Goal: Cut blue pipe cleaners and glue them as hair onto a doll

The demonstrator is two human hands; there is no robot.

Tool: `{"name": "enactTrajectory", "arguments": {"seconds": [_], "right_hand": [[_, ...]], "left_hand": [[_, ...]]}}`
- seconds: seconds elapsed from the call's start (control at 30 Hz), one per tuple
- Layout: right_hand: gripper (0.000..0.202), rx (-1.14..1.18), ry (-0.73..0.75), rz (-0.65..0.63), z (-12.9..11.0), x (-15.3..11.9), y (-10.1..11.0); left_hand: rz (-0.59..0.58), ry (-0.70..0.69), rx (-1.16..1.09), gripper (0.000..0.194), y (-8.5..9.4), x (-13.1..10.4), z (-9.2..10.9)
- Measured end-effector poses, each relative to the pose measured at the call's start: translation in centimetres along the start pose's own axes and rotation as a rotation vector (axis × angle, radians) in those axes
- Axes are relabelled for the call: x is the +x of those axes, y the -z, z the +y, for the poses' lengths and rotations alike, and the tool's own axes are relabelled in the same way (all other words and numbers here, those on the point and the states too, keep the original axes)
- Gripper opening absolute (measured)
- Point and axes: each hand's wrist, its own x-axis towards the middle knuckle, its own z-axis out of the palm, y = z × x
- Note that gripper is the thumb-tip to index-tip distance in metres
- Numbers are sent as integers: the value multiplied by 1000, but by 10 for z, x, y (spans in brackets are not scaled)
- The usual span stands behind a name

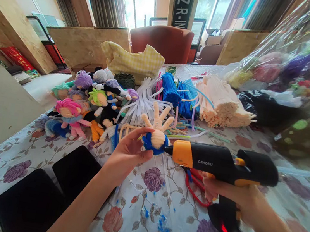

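Observation:
A small doll point(157, 139) of cream pipe cleaner with blue round its head is held upside down, its limbs pointing up. My left hand point(130, 151) pinches it from the left side between thumb and fingers. My right hand point(233, 195) is wrapped round the handle of a black and orange glue gun point(201, 156), and the gun's nozzle touches or nearly touches the blue edge at the doll's right. Red-handled scissors point(198, 189) lie on the table behind my right fingers, partly hidden. A red light glows low on the gun.
Finished dolls point(70, 108) are heaped at the left. Bundles of white point(142, 102), blue point(171, 89) and cream pipe cleaners point(221, 103) stand behind. Black flat panels point(32, 202) lie front left, blue scraps point(165, 227) on the floral cloth point(129, 221). A plastic bag point(307, 65) bulges at right.

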Motion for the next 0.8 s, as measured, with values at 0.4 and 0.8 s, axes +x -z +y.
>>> {"name": "enactTrajectory", "arguments": {"seconds": [0.4, 0.8], "right_hand": [[25, -42, -26, 11, -4, 0, -2], [15, 134, 68, -47, -16, 1, -5]], "left_hand": [[29, -22, -23, 39, 1, 0, 2], [113, -15, 28, 39, 2, 3, 1]]}}
